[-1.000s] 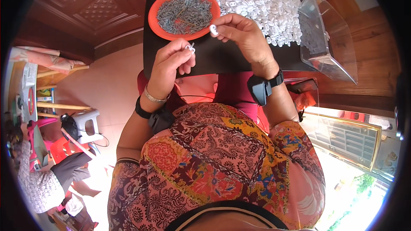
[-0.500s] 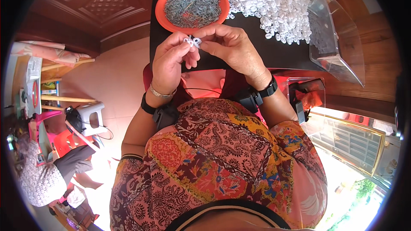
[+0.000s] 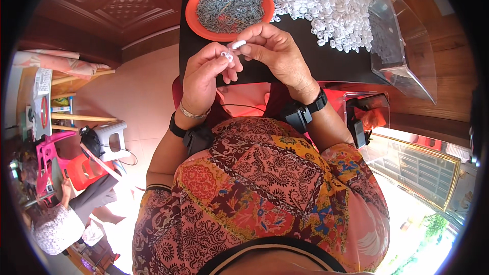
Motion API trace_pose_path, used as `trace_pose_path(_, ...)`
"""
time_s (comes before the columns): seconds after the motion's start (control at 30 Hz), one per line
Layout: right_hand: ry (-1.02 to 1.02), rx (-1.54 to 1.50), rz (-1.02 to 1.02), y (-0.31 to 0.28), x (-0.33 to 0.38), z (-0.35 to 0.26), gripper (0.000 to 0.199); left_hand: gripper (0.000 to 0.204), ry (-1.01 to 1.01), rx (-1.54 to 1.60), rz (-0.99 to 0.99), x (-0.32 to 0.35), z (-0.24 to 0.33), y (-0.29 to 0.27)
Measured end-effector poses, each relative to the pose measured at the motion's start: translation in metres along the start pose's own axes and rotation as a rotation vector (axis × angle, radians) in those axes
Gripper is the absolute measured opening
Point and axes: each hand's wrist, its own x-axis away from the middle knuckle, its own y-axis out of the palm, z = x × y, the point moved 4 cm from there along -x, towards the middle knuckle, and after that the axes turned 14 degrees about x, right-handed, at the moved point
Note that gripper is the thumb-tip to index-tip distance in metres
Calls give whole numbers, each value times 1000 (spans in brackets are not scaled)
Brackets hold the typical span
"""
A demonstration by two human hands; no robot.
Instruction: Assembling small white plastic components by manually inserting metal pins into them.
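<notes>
Dark worktop (image 3: 300,65) beside a carved brown panel (image 3: 140,2), heaped with small white pieces (image 3: 331,2) toward its far right corner

Above the near edge, toward the left corner, my left hand (image 3: 202,75) is closed at thumb and forefinger on a looped white piece (image 3: 227,57), other fingers loosely curled; my right hand (image 3: 279,55) pinches an oval white piece (image 3: 238,44) just beside it, and I cannot tell whether the two touch. By the left edge sits an orange dish (image 3: 191,19) of slim grey pieces (image 3: 249,10); a clear plastic box (image 3: 411,58) stands at the right edge
</notes>
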Motion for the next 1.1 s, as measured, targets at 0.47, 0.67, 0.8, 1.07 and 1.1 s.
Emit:
trace_pose_path(0.47, 239, -7, 128, -13, 1, 14, 13, 20, -129, -110, 163, -2, -8, -4)
trace_pose_path(0.67, 200, 36, 138, -11, 3, 7, 12, 19, -210, -238, 200, 0, -9, 0)
trace_pose_path(0.8, 125, 74, 117, -9, 5, 7, 12, 19, -228, -285, 195, 0, -10, -2)
trace_pose_path(1.07, 99, 206, 137, -10, 6, 6, 11, 18, -240, -300, 187, 1, -12, -2)
trace_pose_path(1.1, 99, 223, 135, -10, 7, 5, 11, 17, -244, -303, 190, 2, -12, -2)
